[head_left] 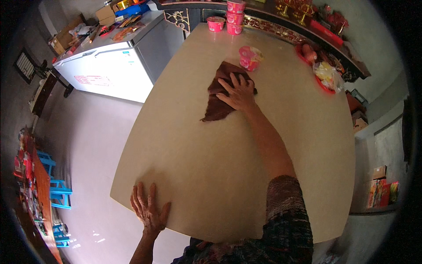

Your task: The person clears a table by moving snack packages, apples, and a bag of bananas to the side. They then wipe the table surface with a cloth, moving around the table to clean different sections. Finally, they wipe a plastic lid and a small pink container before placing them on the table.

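Observation:
Stretched far across the beige table (198, 163), my right hand (239, 92) lies with its fingers spread on top of a dark brown cloth (218, 108), pressing it flat against the surface. The cloth spreads out to the left of the hand, its lower corner pointing toward me. Just beyond it stands a pink tub (249, 58) with an opened or tilted lid. My left hand (149, 209) rests on the near left edge of the table, fingers extended and holding nothing.
Pink tubs (234, 20) are stacked at the far edge, with a single tub (216, 24) beside them. Red trays with a plastic bag (327, 75) sit at the far right. A white chest freezer (105, 72) stands left, and blue stools (59, 193) line a side table.

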The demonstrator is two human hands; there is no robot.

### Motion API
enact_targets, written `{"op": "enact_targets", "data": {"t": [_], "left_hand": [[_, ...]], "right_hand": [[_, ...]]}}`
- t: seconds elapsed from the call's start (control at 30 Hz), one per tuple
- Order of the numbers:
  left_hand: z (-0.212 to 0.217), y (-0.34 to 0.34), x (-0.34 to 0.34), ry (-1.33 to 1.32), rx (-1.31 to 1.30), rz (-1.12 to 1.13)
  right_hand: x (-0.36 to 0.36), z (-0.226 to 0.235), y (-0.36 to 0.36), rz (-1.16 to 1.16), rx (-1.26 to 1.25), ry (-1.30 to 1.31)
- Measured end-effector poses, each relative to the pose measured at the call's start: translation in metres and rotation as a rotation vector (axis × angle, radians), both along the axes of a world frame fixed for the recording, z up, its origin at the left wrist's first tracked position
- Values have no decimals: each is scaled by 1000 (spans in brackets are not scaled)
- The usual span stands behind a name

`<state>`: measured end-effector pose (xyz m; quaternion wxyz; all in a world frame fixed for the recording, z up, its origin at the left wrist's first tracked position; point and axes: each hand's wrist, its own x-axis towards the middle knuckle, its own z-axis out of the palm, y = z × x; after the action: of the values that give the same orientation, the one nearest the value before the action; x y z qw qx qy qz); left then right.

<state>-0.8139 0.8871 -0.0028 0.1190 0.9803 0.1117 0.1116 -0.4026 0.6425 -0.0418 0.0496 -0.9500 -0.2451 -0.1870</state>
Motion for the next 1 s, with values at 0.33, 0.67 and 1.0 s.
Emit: {"op": "enact_targets", "data": {"t": [0.33, 0.67, 1.0], "left_hand": [[0, 7, 0, 45, -41, -49], [-5, 82, 11, 34, 63, -55], [-7, 85, 14, 42, 58, -52]], "right_hand": [[-85, 8, -80, -153, -137, 113], [-156, 30, 29, 358, -86, 93], [17, 22, 93, -44, -114, 153]]}}
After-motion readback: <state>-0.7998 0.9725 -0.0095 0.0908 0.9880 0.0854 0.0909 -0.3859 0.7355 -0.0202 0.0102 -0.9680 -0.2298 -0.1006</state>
